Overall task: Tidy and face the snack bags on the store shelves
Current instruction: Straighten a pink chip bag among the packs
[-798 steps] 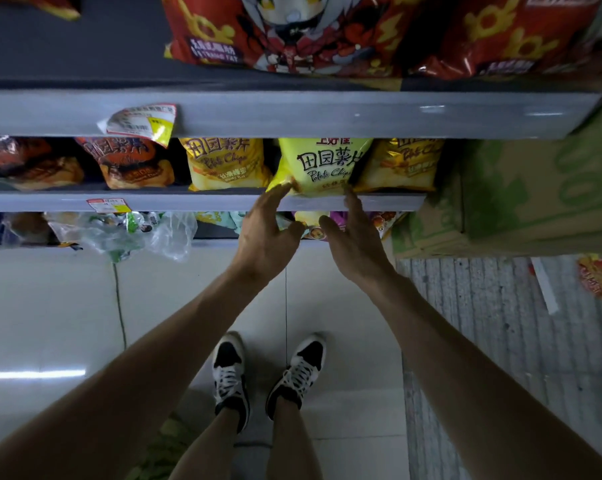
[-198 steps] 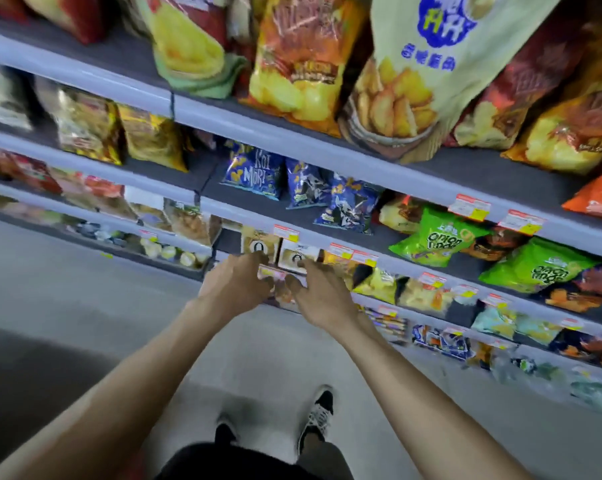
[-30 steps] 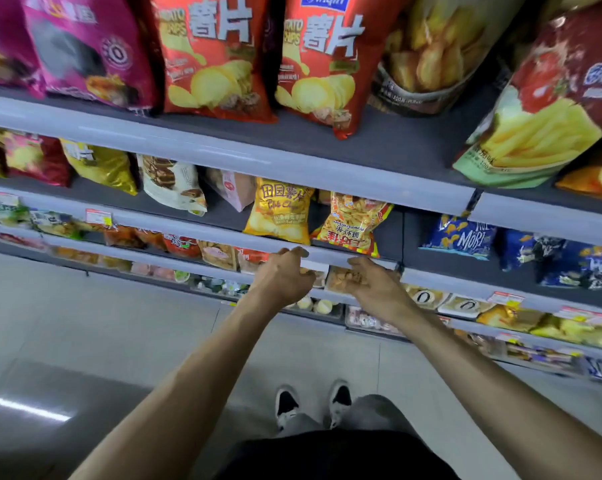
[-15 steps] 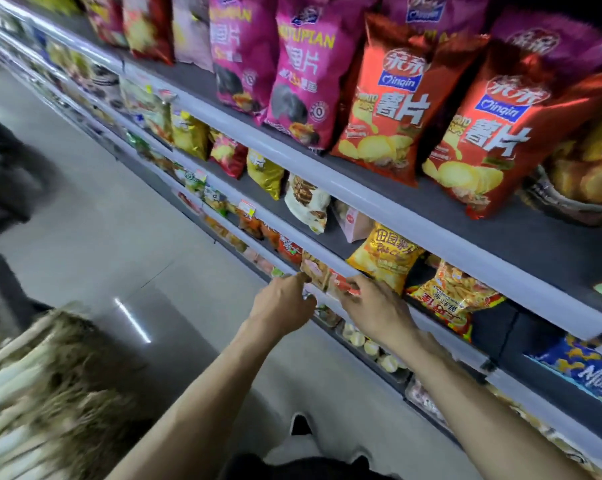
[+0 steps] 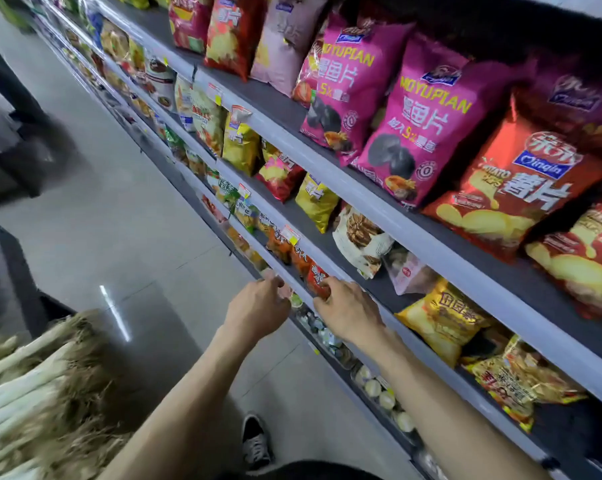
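Grey shelving (image 5: 465, 268), right hand (image 5: 349, 310) pinching glossy red bag (image 5: 316, 277), left hand (image 5: 258, 304) grip unclear.

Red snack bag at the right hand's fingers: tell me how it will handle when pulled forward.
Probably light and floppy: the red snack bag looks small and crinkled. Its glossy film may slip under the fingers of the right hand. Standing on its edge in a row, it could tip.
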A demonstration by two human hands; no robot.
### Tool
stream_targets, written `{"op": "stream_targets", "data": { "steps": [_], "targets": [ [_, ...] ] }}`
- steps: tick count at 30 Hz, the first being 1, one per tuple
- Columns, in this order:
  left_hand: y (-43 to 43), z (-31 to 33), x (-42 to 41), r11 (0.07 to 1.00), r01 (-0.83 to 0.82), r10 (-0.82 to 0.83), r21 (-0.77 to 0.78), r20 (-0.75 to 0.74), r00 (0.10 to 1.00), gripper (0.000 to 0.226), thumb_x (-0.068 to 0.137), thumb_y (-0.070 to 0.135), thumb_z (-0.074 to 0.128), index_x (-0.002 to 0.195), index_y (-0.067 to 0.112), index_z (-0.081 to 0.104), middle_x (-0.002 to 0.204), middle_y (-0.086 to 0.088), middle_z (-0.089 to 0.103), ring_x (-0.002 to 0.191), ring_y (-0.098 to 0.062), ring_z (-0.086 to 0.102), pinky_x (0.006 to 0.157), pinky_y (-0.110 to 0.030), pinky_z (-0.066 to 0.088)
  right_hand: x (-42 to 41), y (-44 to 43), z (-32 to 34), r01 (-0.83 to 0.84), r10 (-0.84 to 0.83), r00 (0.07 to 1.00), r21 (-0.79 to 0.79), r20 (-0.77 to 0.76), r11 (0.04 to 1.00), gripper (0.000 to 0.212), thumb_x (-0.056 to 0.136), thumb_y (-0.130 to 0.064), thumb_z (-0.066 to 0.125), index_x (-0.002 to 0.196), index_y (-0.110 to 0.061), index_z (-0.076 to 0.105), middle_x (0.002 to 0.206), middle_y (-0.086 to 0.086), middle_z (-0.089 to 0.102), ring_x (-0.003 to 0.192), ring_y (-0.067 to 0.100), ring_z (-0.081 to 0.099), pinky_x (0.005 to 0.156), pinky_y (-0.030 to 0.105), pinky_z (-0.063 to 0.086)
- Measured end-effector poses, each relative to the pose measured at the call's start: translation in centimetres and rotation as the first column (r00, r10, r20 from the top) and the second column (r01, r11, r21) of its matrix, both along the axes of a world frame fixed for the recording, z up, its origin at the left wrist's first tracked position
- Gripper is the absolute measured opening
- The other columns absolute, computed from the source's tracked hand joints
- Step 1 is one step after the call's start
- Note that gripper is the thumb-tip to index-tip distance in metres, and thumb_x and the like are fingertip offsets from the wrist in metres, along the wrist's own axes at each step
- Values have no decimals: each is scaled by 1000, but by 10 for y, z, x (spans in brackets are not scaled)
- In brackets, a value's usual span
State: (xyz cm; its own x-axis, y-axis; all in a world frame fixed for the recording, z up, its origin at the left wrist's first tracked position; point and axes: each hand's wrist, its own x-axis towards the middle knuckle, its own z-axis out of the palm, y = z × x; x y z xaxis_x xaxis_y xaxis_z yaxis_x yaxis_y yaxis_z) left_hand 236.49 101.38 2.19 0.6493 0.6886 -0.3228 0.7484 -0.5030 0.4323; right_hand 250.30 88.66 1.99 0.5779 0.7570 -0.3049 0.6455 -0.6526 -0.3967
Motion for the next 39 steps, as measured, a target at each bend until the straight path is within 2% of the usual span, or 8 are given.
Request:
{"op": "stream_targets", "data": {
  "steps": [5, 12, 17, 25, 29, 32, 35, 39],
  "targets": [
    [60, -8, -6, 997, 77, -77, 1, -52, 996, 44, 101, 41, 53, 142, 28, 55, 137, -2, 69, 121, -28, 68, 96, -43, 61, -8, 60, -4, 6, -2, 999, -74, 48, 997, 52, 102, -49, 50, 146, -22, 49, 140, 11, 59, 131, 35, 52, 103, 46, 46],
    [116, -19, 6, 996, 92, -93, -16, -47, 995, 39, 98, 40, 54, 134, 27, 62, 132, -1, 71, 119, -27, 68, 95, -42, 61, -9, 108, -7, -1, 9, 993, -66, 119, 998, 30, 101, -45, 52, 116, -19, 55, 116, 8, 66, 112, 36, 59, 84, 42, 44],
    [153, -27, 29, 994, 107, -105, 20, -53, 993, 39, 98, 36, 53, 136, 27, 61, 132, -2, 70, 117, -29, 68, 91, -40, 61, 2, 135, -21, -30, 40, 987, -68, 155, 997, 41, 102, -48, 50, 133, -23, 56, 126, 3, 67, 121, 31, 57, 94, 43, 46],
    [213, -27, 74, 994, 90, -86, 55, -65, 994, 36, 99, 34, 54, 133, 21, 60, 124, -11, 69, 109, -36, 68, 88, -44, 60, 41, 190, -37, -8, 8, 997, -1, 73, 1000, 42, 100, -47, 55, 132, -22, 58, 125, 5, 67, 118, 31, 58, 89, 42, 48],
    [231, -31, 93, 994, 95, -94, 61, -20, 995, 35, 96, 28, 57, 128, 17, 63, 120, -10, 70, 107, -36, 67, 83, -42, 60, 50, 201, -52, 102, -102, 995, 77, -3, 992, 35, 99, -40, 58, 127, -20, 62, 123, 7, 69, 115, 34, 61, 83, 40, 47],
    [246, -47, 104, 997, 74, -74, -4, 63, 995, 38, 94, 24, 61, 130, 13, 63, 122, -12, 68, 109, -39, 66, 81, -42, 56, 52, 206, -67, 230, -225, 972, 94, -67, 969, 40, 99, -42, 60, 133, -21, 58, 130, 5, 67, 120, 32, 60, 89, 41, 50],
    [264, -70, 112, 997, 44, -36, -57, 132, 991, 48, 92, 25, 62, 138, 11, 59, 134, -13, 65, 118, -41, 63, 88, -44, 55, 54, 214, -82, 394, -380, 916, 111, -127, 912, 56, 99, -42, 62, 148, -18, 48, 147, 5, 56, 136, 27, 51, 105, 41, 45],
    [291, -90, 128, 993, 62, -43, -101, 180, 983, 76, 93, 25, 65, 161, 9, 36, 154, -19, 50, 137, -41, 51, 106, -49, 48, 65, 231, -95, 640, -585, 754, 138, -297, 756, 86, 93, -36, 74, 162, -17, 26, 165, 8, 33, 152, 27, 32, 120, 44, 33]
  ]
}}
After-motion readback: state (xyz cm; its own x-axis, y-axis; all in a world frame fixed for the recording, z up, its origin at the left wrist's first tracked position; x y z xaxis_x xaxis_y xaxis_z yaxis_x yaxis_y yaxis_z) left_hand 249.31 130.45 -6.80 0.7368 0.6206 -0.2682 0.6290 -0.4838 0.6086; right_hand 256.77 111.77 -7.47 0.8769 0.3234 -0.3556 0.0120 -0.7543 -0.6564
